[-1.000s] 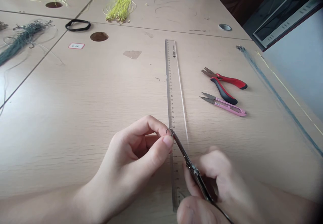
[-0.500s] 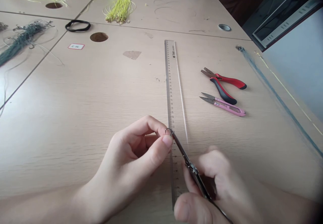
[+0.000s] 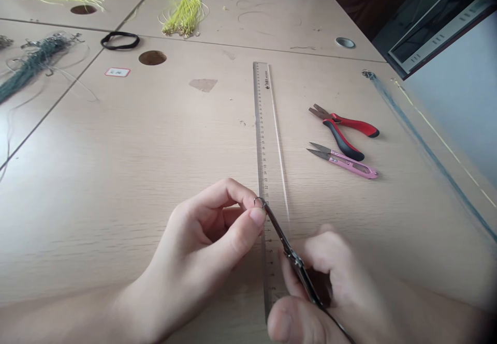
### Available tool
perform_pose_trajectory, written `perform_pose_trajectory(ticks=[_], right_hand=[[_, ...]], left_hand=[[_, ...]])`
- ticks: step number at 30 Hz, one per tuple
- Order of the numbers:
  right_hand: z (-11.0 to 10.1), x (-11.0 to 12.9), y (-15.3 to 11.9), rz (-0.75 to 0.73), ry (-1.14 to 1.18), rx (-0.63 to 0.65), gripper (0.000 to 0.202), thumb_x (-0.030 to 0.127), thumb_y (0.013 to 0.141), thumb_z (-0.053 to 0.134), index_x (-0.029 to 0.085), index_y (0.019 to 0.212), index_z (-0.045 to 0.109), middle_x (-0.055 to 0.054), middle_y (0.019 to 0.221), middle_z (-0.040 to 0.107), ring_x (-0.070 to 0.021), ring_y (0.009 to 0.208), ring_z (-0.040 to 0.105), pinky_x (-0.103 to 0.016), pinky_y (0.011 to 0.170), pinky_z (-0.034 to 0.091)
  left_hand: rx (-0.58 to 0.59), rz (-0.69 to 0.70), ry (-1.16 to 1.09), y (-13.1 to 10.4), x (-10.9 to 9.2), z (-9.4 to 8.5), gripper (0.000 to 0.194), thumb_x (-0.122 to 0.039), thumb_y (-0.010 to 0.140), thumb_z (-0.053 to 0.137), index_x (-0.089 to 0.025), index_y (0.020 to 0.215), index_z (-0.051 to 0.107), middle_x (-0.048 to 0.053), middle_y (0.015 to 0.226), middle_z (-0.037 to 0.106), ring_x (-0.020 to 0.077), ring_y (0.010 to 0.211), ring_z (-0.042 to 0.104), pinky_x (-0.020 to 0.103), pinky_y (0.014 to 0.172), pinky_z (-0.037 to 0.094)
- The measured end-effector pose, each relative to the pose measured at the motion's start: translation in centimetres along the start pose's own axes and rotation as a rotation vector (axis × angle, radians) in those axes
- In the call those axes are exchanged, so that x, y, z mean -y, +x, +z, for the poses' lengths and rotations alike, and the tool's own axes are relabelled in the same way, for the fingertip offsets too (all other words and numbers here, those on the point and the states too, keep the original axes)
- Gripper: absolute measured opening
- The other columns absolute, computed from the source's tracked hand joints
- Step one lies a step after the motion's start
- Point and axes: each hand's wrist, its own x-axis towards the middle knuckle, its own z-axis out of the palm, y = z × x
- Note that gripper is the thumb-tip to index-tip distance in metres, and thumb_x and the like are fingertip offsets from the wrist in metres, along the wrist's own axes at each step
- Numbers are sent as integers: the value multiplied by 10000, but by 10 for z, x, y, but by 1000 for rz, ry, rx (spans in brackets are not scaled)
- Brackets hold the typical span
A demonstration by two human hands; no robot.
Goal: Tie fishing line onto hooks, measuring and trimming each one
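My left hand (image 3: 212, 238) has its thumb and index fingertip pinched at a small dark fish hook (image 3: 257, 199), whose bend shows above the thumb. The hook meets the tip of a slim dark metal tool (image 3: 285, 243) with a jointed middle. My right hand (image 3: 330, 277) is wrapped round this tool, which slants down to the right toward the palm; its lower end is partly hidden. Beneath both hands lies a clear ruler (image 3: 267, 142), lengthwise, its near part partly covered by them. Any line on the hook is too fine to make out.
Right of the ruler lie red-and-black pliers (image 3: 349, 124) and pink thread snips (image 3: 344, 162). A bluish bundle of line (image 3: 423, 137) runs along the right side. Farther back are a yellow bundle (image 3: 184, 15), a black band (image 3: 120, 40), a tape roll (image 3: 345, 43) and a dark line bundle (image 3: 39, 57).
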Motion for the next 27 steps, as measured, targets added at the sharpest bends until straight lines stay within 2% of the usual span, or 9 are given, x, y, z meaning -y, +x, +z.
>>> perform_pose_trajectory(ticks=[2, 6, 8, 11, 13, 16, 20, 23, 27], right_hand=[[0, 0, 0, 32, -11, -13, 445, 453, 701, 726, 170, 599, 398, 72, 521, 293, -55, 486, 276, -219, 435, 163], [2, -6, 1, -30, -57, -40, 502, 548, 682, 687, 179, 567, 367, 73, 493, 285, -51, 454, 258, -215, 406, 158], [3, -6, 0, -12, -72, -60, 519, 597, 667, 672, 182, 570, 376, 73, 486, 288, -52, 447, 251, -214, 401, 162], [2, 5, -4, 71, -85, -65, 475, 557, 677, 693, 173, 577, 431, 64, 490, 329, -59, 464, 280, -223, 424, 166], [2, 12, -6, 152, -13, -36, 429, 500, 686, 708, 167, 586, 458, 62, 505, 356, -56, 464, 291, -220, 420, 172], [3, 10, -6, 225, 37, -37, 418, 495, 687, 700, 165, 596, 459, 65, 518, 360, -47, 448, 286, -205, 392, 183], [5, -15, 1, -12, -104, -33, 509, 602, 689, 643, 179, 560, 391, 74, 465, 298, -46, 420, 263, -191, 359, 174], [6, -32, 4, -59, -162, -101, 525, 662, 674, 629, 176, 597, 446, 67, 487, 336, -50, 422, 282, -190, 356, 202], [4, -39, 2, -110, -210, -125, 467, 593, 698, 667, 177, 599, 477, 63, 473, 369, -54, 408, 309, -198, 366, 215]], left_hand=[[2, 6, 11, 1, 0, 0, 170, -202, 893, 544, -184, 724, 545, -71, 600, 478, 14, 484, 376, 81, 473, 349], [1, 16, 14, 0, 1, 1, 169, -199, 890, 547, -185, 721, 545, -70, 608, 485, 14, 478, 373, 83, 464, 348], [-6, 18, 15, 0, 1, 1, 166, -197, 890, 546, -187, 725, 550, -69, 613, 493, 15, 474, 375, 86, 460, 351], [-10, 15, 16, 0, 1, 0, 164, -191, 891, 543, -186, 728, 555, -67, 610, 497, 15, 468, 376, 89, 459, 356], [-13, 10, 20, 1, 1, 0, 157, -194, 890, 545, -188, 733, 558, -65, 614, 498, 16, 470, 378, 91, 459, 356], [-12, 11, 29, 1, 2, 0, 153, -206, 890, 548, -193, 738, 560, -66, 618, 493, 18, 473, 376, 94, 459, 353], [-10, 11, 31, 0, 2, -1, 166, -207, 892, 544, -190, 727, 552, -68, 604, 482, 19, 472, 368, 94, 459, 345], [-14, 4, 21, 1, 0, 0, 170, -202, 886, 550, -184, 717, 547, -65, 614, 486, 19, 476, 373, 98, 461, 343], [-8, -12, 18, 1, -1, 0, 171, -189, 883, 554, -180, 713, 545, -66, 602, 480, 22, 469, 364, 104, 455, 337]])
